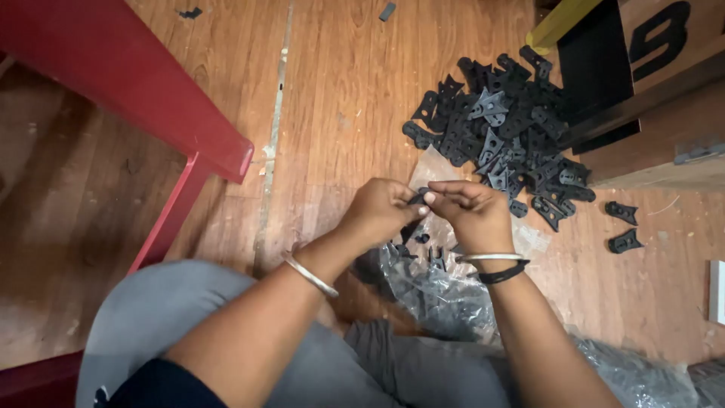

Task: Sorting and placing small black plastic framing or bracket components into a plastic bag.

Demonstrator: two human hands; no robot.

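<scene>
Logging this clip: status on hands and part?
Left hand and right hand both pinch one small black part. Black parts pile beyond. Nothing obstructing.

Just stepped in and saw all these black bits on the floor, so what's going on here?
A person sits on a wooden floor, both hands raised together over a clear plastic bag. The left hand and right hand pinch one small black plastic piece between their fingertips. A big pile of black pieces lies just beyond the hands, with two loose pieces off to the side. A red stool stands nearby.
</scene>
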